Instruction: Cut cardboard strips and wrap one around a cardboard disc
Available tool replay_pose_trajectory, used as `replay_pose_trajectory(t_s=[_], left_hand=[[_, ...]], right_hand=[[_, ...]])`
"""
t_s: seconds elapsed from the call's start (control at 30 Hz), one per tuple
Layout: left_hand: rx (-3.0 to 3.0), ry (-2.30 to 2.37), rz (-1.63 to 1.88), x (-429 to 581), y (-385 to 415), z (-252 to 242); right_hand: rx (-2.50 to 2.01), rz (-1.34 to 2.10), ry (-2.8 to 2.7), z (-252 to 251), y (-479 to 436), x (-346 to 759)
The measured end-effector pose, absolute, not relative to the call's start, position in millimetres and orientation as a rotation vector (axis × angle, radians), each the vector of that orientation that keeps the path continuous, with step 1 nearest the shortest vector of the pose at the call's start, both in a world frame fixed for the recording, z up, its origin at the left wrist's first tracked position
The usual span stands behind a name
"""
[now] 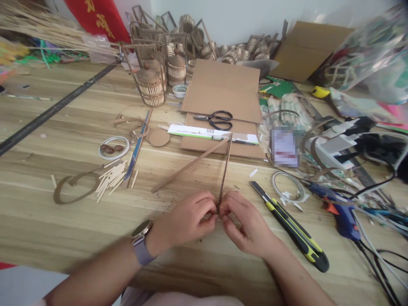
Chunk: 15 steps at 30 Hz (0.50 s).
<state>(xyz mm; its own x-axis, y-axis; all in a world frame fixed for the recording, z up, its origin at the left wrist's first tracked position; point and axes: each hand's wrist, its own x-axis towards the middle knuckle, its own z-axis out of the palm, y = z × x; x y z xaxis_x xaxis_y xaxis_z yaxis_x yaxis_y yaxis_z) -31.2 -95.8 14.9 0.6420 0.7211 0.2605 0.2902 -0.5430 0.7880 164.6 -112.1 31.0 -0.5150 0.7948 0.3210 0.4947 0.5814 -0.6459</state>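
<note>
Between my two hands a narrow corrugated cardboard strip [225, 170] stands on edge, running away from me. My left hand [194, 214], with a watch on its wrist, pinches the near end of the strip from the left. Close against it, my right hand [244, 221] pinches the same end from the right. A second cardboard strip [191, 165] slants off to the left, its far end by the first strip's far end. Right of my right hand lies a yellow and black utility knife [291, 227], blade pointing away from me. My fingers hide the strip's near tip.
Black scissors [219, 120] rest on stacked cardboard sheets [223, 89]. Small wooden sticks [111, 176] and a tape ring [114, 148] lie left. A blue glue gun [346, 216] with cables, another tape roll [288, 187] and clutter fill the right. Miniature slatted baskets [149, 87] stand behind.
</note>
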Motion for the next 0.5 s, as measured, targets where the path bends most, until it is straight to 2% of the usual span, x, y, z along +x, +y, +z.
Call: replay_pose_trajectory(t_s=[0.5], left_hand=[[2.050, 0.764, 0.721, -31.6, -96.9, 17.5]], right_hand=[[-0.987, 0.729, -2.203, 33.2, -112.4, 165.0]])
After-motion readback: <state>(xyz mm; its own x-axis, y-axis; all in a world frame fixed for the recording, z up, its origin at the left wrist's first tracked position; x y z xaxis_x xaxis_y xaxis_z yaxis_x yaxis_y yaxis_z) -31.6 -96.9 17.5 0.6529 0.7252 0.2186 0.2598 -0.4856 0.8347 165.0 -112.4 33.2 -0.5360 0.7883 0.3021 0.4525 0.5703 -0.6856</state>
